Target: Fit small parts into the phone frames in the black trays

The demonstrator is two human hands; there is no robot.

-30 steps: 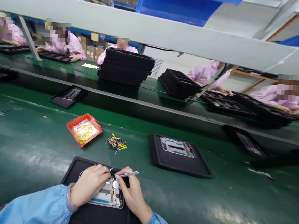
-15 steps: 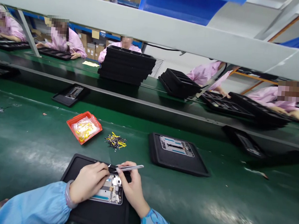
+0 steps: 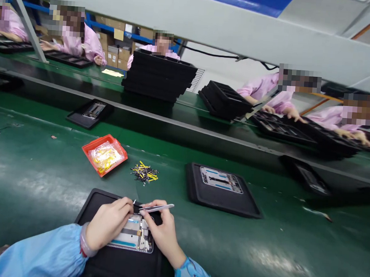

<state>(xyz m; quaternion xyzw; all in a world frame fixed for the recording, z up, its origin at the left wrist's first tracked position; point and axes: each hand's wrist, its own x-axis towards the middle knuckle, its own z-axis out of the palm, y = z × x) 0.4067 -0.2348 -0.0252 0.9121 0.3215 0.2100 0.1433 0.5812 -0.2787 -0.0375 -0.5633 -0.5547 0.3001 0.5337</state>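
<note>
Tweezers [image 3: 164,207] clamped in our right hand [image 3: 168,236] likely give precision near the phone frame [image 3: 129,238]; our left hand's [image 3: 107,222] grip we cannot tell.

Right hand [image 3: 165,236] grips slim tool [image 3: 160,208] (pale) near phone frame [image 3: 132,238].

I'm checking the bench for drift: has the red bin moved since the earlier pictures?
No. Judged against the parts pile, the red bin sits in the same place, just left of it.

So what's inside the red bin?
The red bin holds clear plastic and yellow pieces; the bin's floor and anything lower down are covered.
</note>
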